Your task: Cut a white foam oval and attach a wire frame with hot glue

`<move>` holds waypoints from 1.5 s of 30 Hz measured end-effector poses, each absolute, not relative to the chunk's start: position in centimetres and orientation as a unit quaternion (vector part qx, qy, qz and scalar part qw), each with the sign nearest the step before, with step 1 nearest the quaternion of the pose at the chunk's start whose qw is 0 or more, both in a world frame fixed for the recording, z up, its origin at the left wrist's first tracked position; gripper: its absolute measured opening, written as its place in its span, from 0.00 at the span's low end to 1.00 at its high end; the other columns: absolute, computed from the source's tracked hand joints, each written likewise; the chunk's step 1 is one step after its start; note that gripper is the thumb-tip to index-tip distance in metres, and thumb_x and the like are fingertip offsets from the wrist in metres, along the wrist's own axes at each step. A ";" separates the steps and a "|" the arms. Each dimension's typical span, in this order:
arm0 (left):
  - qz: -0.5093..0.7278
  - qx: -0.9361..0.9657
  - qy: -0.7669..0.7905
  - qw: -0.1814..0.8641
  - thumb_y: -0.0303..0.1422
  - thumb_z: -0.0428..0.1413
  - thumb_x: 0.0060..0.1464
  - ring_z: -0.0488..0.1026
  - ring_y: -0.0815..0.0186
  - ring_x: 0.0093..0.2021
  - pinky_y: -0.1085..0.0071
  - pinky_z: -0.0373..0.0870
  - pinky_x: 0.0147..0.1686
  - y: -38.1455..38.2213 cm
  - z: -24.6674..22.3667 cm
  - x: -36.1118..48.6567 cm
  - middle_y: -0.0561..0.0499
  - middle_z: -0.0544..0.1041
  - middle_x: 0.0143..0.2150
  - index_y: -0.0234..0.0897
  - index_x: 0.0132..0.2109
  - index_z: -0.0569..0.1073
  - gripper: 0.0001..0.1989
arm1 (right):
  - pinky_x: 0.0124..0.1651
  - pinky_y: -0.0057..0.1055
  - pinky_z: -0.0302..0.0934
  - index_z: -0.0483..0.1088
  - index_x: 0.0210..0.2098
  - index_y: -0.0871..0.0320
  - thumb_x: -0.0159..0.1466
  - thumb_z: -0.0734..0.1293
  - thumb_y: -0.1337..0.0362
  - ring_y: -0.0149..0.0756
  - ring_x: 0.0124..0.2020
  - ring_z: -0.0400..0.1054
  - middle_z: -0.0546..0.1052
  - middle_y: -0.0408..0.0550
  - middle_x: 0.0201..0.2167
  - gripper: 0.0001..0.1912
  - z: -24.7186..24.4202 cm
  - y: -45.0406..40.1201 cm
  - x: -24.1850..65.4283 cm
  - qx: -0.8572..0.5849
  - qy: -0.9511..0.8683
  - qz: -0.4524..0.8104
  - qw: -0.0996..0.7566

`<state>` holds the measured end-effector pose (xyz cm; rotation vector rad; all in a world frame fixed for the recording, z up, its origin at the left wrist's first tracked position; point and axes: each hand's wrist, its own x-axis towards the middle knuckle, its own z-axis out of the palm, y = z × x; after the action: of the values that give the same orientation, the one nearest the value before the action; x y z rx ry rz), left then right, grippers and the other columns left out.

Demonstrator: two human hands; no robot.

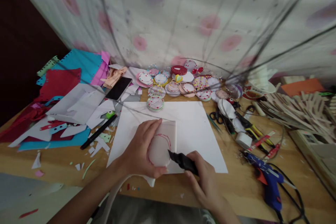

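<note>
My left hand [140, 147], half curled, grips the white piece [160, 148] over the white paper [203, 140] at the centre. My right hand [206, 178] is wrapped around the black cutter [185, 162], its tip by the 3 o'clock side of the red outline [170, 142]. Decorated discs [187, 87] lie at 12 o'clock, a phone [119, 89] at 11, the blue glue gun [273, 186] at 4.

Red-ringed white block [160, 150], black cutter [186, 163]

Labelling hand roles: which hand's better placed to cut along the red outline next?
Right hand, likely: it holds the black cutter, tip close to the red outline. The left hand is occupied holding the white piece.
</note>
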<state>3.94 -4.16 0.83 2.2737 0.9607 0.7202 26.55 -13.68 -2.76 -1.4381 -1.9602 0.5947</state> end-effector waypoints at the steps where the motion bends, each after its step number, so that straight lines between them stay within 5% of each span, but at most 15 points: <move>1: 0.273 0.848 0.357 0.281 0.43 0.63 0.31 0.50 0.45 0.62 0.49 0.49 0.61 -4.2 0.8 4.0 0.40 0.52 0.63 0.38 0.66 0.44 0.57 | 0.30 0.31 0.59 0.58 0.44 0.55 0.65 0.56 0.61 0.36 0.29 0.65 0.68 0.45 0.31 0.09 -2.7 -13.6 26.5 -0.546 -0.746 0.218 0.313; 35: 0.315 0.847 0.319 0.285 0.42 0.60 0.30 0.54 0.43 0.60 0.46 0.51 0.59 -4.6 0.9 4.9 0.39 0.58 0.60 0.38 0.64 0.47 0.53 | 0.33 0.35 0.64 0.62 0.47 0.55 0.64 0.59 0.59 0.43 0.35 0.71 0.75 0.53 0.36 0.13 -3.0 -13.8 27.0 -0.557 -0.743 0.143 0.341; 45: 0.322 0.839 0.368 0.238 0.41 0.58 0.34 0.55 0.45 0.59 0.48 0.53 0.59 -3.4 1.5 4.0 0.40 0.57 0.60 0.38 0.64 0.47 0.49 | 0.32 0.31 0.63 0.62 0.47 0.54 0.64 0.59 0.60 0.39 0.32 0.70 0.75 0.48 0.33 0.12 -3.8 -14.7 27.7 -0.568 -0.730 0.183 0.333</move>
<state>4.04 -3.36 1.46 2.2998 1.0079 0.8826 27.72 -14.67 -3.81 -1.4846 -1.9053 0.4784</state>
